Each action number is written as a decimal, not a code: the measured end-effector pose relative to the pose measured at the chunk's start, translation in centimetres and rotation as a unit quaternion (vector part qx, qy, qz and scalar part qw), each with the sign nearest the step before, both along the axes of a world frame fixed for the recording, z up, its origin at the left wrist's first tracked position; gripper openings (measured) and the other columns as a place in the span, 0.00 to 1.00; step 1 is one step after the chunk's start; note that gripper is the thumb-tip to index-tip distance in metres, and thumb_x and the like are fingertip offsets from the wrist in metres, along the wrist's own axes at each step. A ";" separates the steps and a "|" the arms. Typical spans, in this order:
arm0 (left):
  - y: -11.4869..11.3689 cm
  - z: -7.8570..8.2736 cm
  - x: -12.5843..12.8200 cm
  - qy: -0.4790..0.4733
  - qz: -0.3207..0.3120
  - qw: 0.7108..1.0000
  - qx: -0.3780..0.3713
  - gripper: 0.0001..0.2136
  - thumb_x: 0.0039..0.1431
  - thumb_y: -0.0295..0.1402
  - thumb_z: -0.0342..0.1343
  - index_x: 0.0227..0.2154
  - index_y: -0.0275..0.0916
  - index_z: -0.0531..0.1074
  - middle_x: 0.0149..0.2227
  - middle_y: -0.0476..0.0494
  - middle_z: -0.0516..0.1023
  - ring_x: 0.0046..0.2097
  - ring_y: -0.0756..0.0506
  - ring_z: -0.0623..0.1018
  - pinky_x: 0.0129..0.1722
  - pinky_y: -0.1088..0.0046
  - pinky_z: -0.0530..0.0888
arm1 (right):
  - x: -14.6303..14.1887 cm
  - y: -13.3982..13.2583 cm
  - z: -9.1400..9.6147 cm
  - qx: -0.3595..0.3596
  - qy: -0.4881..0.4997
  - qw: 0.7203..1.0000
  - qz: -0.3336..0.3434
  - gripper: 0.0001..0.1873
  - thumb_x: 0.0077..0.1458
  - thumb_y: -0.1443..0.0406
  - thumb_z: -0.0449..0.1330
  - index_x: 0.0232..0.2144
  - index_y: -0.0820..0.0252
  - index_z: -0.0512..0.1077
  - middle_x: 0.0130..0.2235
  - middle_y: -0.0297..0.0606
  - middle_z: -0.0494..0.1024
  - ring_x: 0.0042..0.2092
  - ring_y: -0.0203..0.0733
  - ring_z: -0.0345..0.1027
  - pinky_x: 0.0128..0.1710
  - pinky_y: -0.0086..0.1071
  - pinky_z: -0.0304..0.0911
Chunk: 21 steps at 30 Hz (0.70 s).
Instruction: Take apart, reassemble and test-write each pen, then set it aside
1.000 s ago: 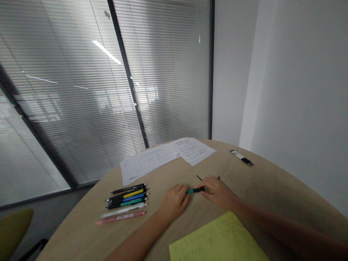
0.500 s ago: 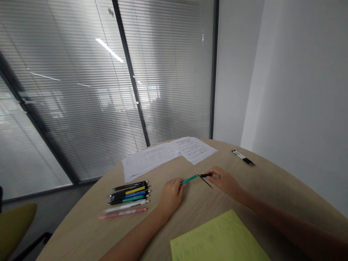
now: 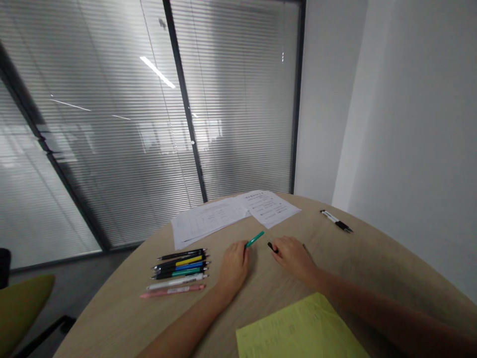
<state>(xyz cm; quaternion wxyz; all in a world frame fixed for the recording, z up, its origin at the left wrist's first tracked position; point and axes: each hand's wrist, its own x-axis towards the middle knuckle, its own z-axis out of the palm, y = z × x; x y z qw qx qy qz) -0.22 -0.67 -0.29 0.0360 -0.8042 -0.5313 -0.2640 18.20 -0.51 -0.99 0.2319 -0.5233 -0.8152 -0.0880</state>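
My left hand (image 3: 234,266) is closed around a green pen barrel (image 3: 255,239), which sticks out past the fingertips, tilted up to the right. A short gap to the right, my right hand (image 3: 292,254) is closed on a black pen grip piece (image 3: 273,247); its end pokes out to the left. Behind the right hand a small dark tip shows, mostly covered by the hand. Both hands are low over the wooden table (image 3: 257,288). Left of my left hand lies a row of several pens (image 3: 181,268), in black, yellow, blue, green, white and pink.
Printed sheets (image 3: 212,219) lie at the table's far side. A white pen with a black grip (image 3: 335,221) is at the right. In front of me is a yellow sheet (image 3: 294,330). A green chair (image 3: 26,303) stands at left, and blinds (image 3: 238,99) rise behind.
My right hand has turned and come nearer, with the black grip piece now pointing up-left. The green barrel has tilted up more. The thin dark refill between the hands is no longer in plain view.
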 end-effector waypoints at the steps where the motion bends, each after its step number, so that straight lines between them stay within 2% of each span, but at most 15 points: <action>1: 0.0 0.0 0.0 0.008 0.005 1.000 0.000 0.10 0.58 0.26 0.41 0.38 0.34 0.66 0.35 0.41 0.73 0.38 0.45 0.72 0.39 0.70 0.67 | -0.2 0.2 -0.1 -0.005 -0.006 1.000 -0.003 0.03 0.49 0.70 0.53 0.26 0.59 0.65 0.29 0.39 0.72 0.34 0.42 0.64 0.33 0.32 0.53; 6: 0.2 0.0 0.0 0.045 0.012 0.999 -0.009 0.10 0.57 0.25 0.43 0.38 0.35 0.66 0.36 0.41 0.73 0.39 0.44 0.72 0.39 0.68 0.66 | -0.3 0.8 -0.8 -0.035 0.007 0.999 -0.011 0.03 0.48 0.69 0.54 0.24 0.59 0.65 0.28 0.38 0.72 0.33 0.42 0.64 0.31 0.31 0.52; 11: 0.1 0.3 0.1 0.094 0.012 0.995 -0.031 0.10 0.55 0.24 0.45 0.38 0.37 0.67 0.37 0.41 0.74 0.41 0.43 0.72 0.40 0.67 0.65 | 0.2 0.5 -0.7 -0.041 0.036 0.998 0.016 0.03 0.47 0.69 0.55 0.23 0.59 0.65 0.26 0.35 0.71 0.31 0.39 0.63 0.31 0.29 0.53; 14: 0.3 1.0 -0.2 0.123 0.011 0.991 -0.045 0.11 0.53 0.23 0.47 0.39 0.37 0.67 0.37 0.42 0.75 0.41 0.43 0.72 0.40 0.67 0.64 | 0.6 0.4 -0.2 -0.028 0.050 0.998 0.029 0.03 0.48 0.69 0.55 0.24 0.59 0.66 0.26 0.35 0.71 0.32 0.39 0.63 0.32 0.30 0.53; 17: 0.6 2.1 -0.8 0.157 0.005 0.986 -0.052 0.09 0.51 0.23 0.49 0.35 0.38 0.68 0.34 0.43 0.76 0.38 0.43 0.73 0.39 0.66 0.64 | 0.9 0.5 0.2 -0.011 0.060 0.998 0.019 0.04 0.50 0.68 0.54 0.25 0.60 0.67 0.27 0.36 0.71 0.32 0.39 0.63 0.33 0.30 0.54; 21: 0.9 3.7 -1.5 0.220 -0.032 0.973 -0.059 0.06 0.49 0.23 0.51 0.30 0.39 0.69 0.31 0.43 0.76 0.35 0.43 0.74 0.37 0.67 0.64 | 1.1 0.8 0.2 0.002 0.053 0.998 0.015 0.06 0.51 0.67 0.53 0.25 0.60 0.67 0.27 0.36 0.71 0.32 0.39 0.63 0.33 0.30 0.54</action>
